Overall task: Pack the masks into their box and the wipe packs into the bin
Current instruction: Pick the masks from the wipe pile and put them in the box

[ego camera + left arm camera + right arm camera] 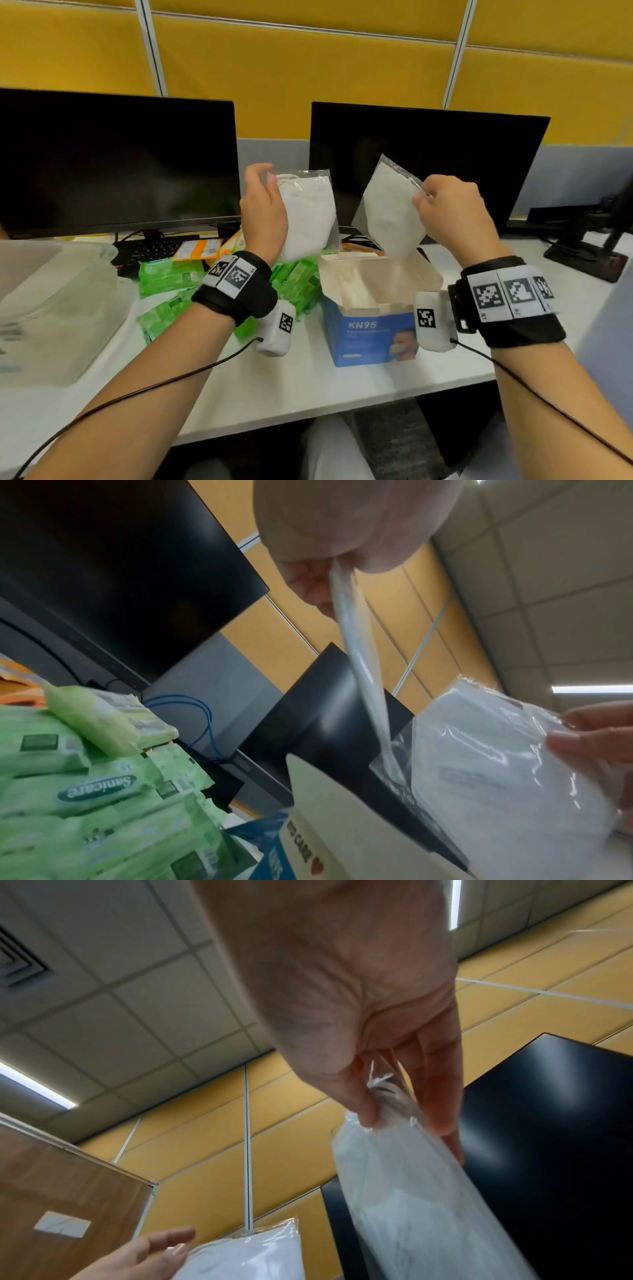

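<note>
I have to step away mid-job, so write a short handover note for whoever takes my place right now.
Left hand holds one bagged mask; right hand pinches another bagged mask above the open KN95 box.
Done: some masks already lie in the box.
Left: drop both masks in, then move the green wipe packs beside the box into the clear bin on the left.

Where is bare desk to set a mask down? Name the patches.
Bare white desk runs along the near edge, in front of the KN95 box and between it and the clear bin. Another patch lies right of the box. Crowded: green wipe packs are heaped left of the box, toward the monitors.
</note>
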A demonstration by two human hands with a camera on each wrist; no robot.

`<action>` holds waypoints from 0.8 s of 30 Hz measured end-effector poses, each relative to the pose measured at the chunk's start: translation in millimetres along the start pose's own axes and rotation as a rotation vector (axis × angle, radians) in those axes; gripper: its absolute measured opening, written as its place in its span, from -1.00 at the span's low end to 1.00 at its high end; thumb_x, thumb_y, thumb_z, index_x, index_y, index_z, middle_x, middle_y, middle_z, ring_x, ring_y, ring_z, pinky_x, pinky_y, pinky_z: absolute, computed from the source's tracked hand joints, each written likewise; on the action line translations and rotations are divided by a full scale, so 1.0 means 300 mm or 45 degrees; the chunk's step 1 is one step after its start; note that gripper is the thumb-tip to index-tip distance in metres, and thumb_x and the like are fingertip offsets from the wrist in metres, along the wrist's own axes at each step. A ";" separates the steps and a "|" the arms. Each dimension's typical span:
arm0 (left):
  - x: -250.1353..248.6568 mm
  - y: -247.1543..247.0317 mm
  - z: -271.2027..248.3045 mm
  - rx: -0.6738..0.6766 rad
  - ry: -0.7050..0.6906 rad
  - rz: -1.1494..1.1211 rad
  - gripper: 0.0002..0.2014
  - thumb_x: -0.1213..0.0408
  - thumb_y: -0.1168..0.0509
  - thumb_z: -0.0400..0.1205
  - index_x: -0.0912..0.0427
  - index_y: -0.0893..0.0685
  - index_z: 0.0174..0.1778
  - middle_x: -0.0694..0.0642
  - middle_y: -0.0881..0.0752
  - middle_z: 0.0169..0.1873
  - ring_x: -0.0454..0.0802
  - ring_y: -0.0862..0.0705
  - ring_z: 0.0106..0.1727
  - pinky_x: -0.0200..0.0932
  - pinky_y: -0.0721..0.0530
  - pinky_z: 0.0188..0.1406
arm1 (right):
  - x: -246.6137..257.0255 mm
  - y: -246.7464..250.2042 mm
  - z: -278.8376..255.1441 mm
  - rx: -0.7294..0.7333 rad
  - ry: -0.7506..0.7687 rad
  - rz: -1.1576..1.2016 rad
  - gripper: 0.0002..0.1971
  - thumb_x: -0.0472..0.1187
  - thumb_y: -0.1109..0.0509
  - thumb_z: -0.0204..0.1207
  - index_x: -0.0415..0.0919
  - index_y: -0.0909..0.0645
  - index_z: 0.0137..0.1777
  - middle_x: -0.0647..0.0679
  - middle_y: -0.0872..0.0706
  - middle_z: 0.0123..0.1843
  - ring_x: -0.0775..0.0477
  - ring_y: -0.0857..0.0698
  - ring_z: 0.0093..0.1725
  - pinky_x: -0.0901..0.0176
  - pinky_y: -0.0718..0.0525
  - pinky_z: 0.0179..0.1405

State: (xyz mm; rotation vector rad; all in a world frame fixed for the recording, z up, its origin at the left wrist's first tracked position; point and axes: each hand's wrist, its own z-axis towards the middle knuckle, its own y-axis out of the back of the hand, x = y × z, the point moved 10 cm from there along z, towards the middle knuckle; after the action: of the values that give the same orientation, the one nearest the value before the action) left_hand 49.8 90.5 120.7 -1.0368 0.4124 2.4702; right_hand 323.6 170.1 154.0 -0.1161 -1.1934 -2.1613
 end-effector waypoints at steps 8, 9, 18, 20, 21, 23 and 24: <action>0.005 -0.140 -0.064 0.169 0.035 0.071 -0.60 0.61 0.05 0.59 0.21 -0.68 -0.07 0.21 -0.67 -0.03 0.04 -0.58 0.03 -0.27 -0.38 -0.05 | -0.101 -0.235 -0.115 0.467 0.010 -0.359 -0.85 -0.19 -0.20 0.64 -0.15 -0.60 -0.03 -0.11 -0.68 -0.09 -0.19 -0.65 -0.07 0.10 -0.51 -0.17; 0.012 -0.147 -0.068 0.161 0.088 0.051 -0.60 0.60 0.04 0.60 0.24 -0.70 -0.03 0.21 -0.67 0.05 0.02 -0.57 0.09 -0.29 -0.39 0.00 | -0.112 -0.286 -0.134 0.554 0.001 -0.363 -0.82 -0.19 -0.20 0.64 -0.16 -0.62 0.08 -0.13 -0.70 0.03 -0.19 -0.66 0.02 0.07 -0.54 -0.08; 0.147 -0.323 -0.211 0.502 0.573 -0.276 -0.57 0.49 -0.15 0.60 0.14 -0.47 0.39 0.14 -0.52 0.27 0.07 -0.61 0.12 -0.05 -0.63 0.09 | -0.130 -0.539 -0.262 1.256 -0.059 -0.058 -0.57 -0.02 -0.11 0.71 -0.18 -0.41 0.50 -0.11 -0.54 0.44 -0.12 -0.52 0.38 0.07 -0.43 0.26; 0.150 -0.352 -0.247 0.573 0.629 -0.337 -0.59 0.53 -0.08 0.62 0.17 -0.47 0.37 0.16 -0.53 0.22 0.04 -0.58 0.05 -0.15 -0.59 -0.05 | -0.130 -0.546 -0.270 1.341 -0.043 -0.064 -0.55 0.04 -0.08 0.72 -0.17 -0.44 0.49 -0.09 -0.56 0.42 -0.09 -0.53 0.36 0.02 -0.43 0.38; 0.150 -0.365 -0.263 0.611 0.638 -0.334 -0.60 0.54 -0.04 0.62 0.18 -0.49 0.35 0.18 -0.53 0.21 0.02 -0.57 0.03 -0.19 -0.57 -0.11 | -0.130 -0.545 -0.270 1.364 -0.026 -0.079 -0.57 0.03 -0.09 0.72 -0.19 -0.49 0.44 -0.08 -0.59 0.36 -0.07 -0.55 0.29 0.03 -0.45 0.36; 0.162 -0.381 -0.288 0.625 0.680 -0.334 -0.61 0.54 0.02 0.64 0.16 -0.53 0.28 0.20 -0.55 0.20 0.02 -0.56 0.01 -0.19 -0.57 -0.15 | -0.137 -0.541 -0.252 1.351 -0.028 -0.082 -0.68 -0.03 -0.15 0.70 -0.19 -0.57 0.26 -0.07 -0.63 0.16 -0.04 -0.58 0.11 0.08 -0.51 0.24; 0.174 -0.384 -0.300 0.601 0.731 -0.364 -0.62 0.55 0.05 0.65 0.16 -0.54 0.24 0.22 -0.55 0.21 0.03 -0.58 0.01 -0.15 -0.60 -0.12 | -0.136 -0.535 -0.239 1.310 -0.049 -0.038 -0.74 -0.04 -0.19 0.68 -0.17 -0.59 0.17 -0.07 -0.64 0.08 -0.03 -0.59 0.04 0.10 -0.56 0.17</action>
State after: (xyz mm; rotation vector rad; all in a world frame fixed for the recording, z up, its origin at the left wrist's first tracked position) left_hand 127.8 166.0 9.5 -1.4525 0.8982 1.6770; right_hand 277.9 193.6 -19.0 0.3055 -2.1629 -1.3305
